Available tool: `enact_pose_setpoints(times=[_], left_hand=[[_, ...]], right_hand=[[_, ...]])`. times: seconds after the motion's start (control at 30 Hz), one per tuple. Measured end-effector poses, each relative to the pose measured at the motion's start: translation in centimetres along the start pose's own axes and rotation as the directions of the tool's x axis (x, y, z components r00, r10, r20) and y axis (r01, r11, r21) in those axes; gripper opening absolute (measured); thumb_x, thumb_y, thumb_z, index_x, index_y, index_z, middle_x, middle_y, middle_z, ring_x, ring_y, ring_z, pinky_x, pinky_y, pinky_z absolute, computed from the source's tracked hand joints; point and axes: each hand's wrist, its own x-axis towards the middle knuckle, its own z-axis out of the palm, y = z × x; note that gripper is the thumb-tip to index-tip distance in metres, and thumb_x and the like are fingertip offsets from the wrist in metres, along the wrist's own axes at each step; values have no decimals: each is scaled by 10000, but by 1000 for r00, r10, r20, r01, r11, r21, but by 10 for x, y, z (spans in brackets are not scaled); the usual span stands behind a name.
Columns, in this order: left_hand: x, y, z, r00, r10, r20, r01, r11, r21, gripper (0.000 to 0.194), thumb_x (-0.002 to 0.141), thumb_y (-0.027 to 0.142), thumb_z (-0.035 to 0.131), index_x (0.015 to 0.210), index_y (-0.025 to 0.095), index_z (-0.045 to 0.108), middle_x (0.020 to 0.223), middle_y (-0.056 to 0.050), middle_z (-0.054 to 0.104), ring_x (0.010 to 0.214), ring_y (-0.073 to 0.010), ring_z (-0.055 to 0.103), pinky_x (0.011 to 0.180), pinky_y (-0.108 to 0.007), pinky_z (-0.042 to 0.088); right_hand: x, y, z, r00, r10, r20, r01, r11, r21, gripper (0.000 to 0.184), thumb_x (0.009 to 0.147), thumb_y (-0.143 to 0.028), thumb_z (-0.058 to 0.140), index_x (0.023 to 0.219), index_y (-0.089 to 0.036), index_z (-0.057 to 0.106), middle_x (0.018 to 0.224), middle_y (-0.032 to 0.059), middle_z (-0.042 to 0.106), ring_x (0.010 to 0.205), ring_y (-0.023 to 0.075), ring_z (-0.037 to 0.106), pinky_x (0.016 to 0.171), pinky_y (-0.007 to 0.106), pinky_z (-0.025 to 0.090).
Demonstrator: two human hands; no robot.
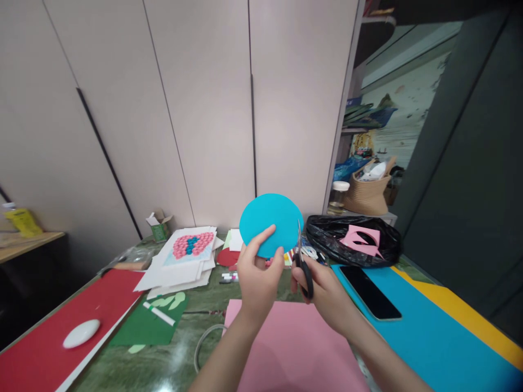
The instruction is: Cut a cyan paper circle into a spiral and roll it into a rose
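**Holding blue paper disc [267, 213] up beside scissors [303, 268], centre of frame**

Pinching disc by its lower part with left hand [256, 277]: index finger laid across the face, thumb near the lower right edge, clamped on paper. Cannot tell about the fingers tucked behind. Presumably gripping low to leave most of the rim free and to turn the disc easily.

Gripping scissors by the black handles with right hand [322, 286], fingers closed around them. Pointing blades upward along the disc's right edge, likely to follow the curve. Cannot tell contact or bite from this view.

Working above pink sheet [302, 348] at bottom centre, clear of the table clutter. Noting phone [370, 292] flat on blue sheet [433, 337], lower right, and white oval object [81, 334] on red sheet [44, 326], lower left, maybe weighing both down. Seeing pink scrap [350, 237] on black plastic bag [321, 239], right of centre, perhaps dumped there as waste. Also logging white paper stack [171, 280], left of centre, topped by heart picture [194, 245].
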Motion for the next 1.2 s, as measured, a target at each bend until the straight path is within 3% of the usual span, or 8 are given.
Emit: enact_pose_setpoints(times=[0.6, 1.0, 1.2], left_hand=[[3, 3, -5, 999, 38, 0, -38, 999, 6, 327, 740, 178, 619, 1060, 200, 681, 1027, -68, 672, 920, -182, 648, 741, -272, 553], [2, -1, -5, 989, -24, 148, 41, 993, -111, 358, 739, 158, 609, 1088, 212, 667, 1093, -71, 646, 942, -180, 645, 720, -238, 549], [1, -2, -4, 987, -35, 158, 55, 991, -123, 358, 744, 157, 601, 1089, 229, 666, 1123, -63, 640, 977, -185, 639, 732, -235, 547]], right_hand=[[0, 1, -3, 999, 32, 15, -32, 999, -27, 309, 887, -425, 456, 692, -187, 476, 592, -43, 514, 476, 80, 434, 471, 221, 331], [-2, -7, -6, 1000, -15, -13, 16, 999, 48, 412, 855, -567, 460, 711, -182, 437, 619, -44, 415, 548, 84, 355, 504, 228, 269], [-2, -8, -6, 999, -24, -24, 25, 999, 46, 367, 853, -523, 490, 720, -185, 434, 622, -47, 408, 550, 87, 358, 510, 230, 274]])
